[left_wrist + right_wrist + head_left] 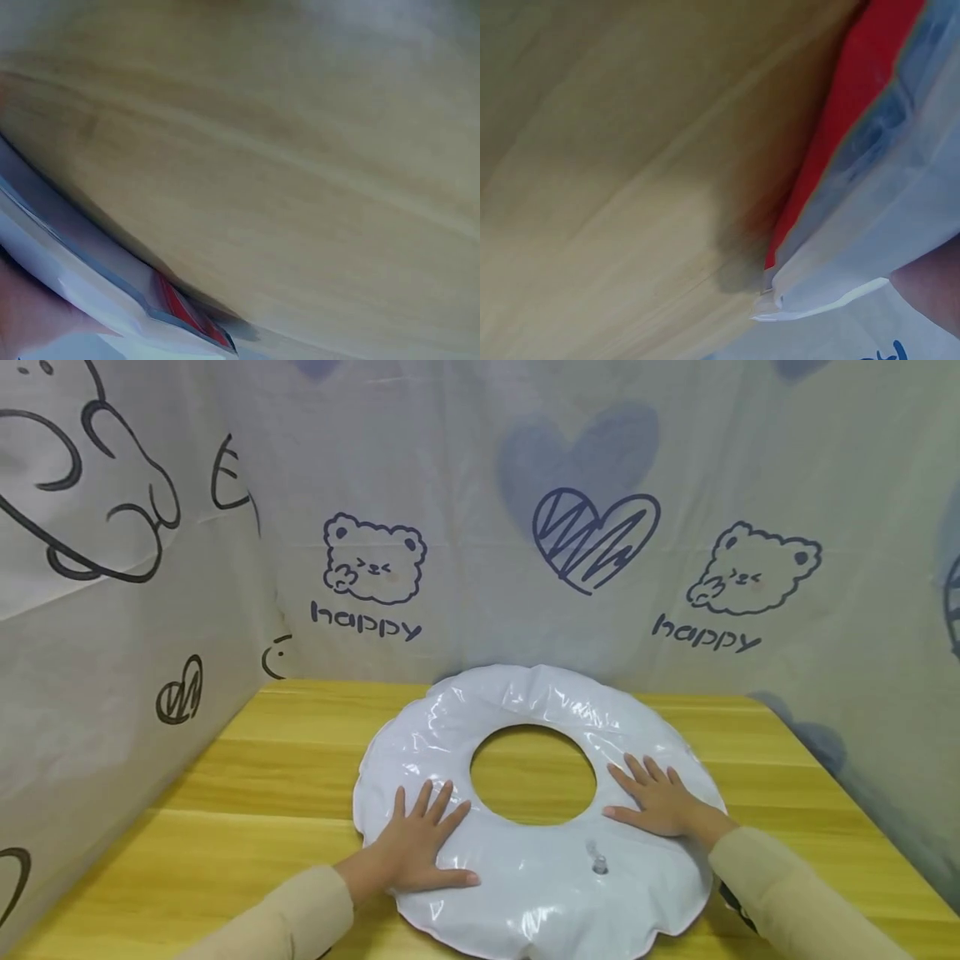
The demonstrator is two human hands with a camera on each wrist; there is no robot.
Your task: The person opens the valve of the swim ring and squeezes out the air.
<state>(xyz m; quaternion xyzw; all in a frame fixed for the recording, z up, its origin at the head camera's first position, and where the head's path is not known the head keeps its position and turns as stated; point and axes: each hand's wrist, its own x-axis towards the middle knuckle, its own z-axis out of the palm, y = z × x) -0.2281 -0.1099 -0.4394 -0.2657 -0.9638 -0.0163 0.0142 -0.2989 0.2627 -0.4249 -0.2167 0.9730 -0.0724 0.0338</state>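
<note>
A white inflatable swim ring [525, 877] lies flat on the wooden table, puffed up with a wrinkled, glossy surface. On its near right part stands a small clear valve [600, 864]. My left hand [420, 847] rests on the ring's left side with fingers spread. Across the hole, my right hand [660, 802] lies on the right side, fingers also spread. Both wrist views look past the ring's edge to the table; red shows on the ring's underside [855, 112] in the right wrist view. A bit of the left hand [37, 315] shows against the ring in the left wrist view.
The yellow wood-grain table [247, 827] extends to both sides of the ring. Behind it hangs a pale curtain [465, 527] with bears, hearts and the word "happy". Another printed sheet [97, 693] closes off the left side.
</note>
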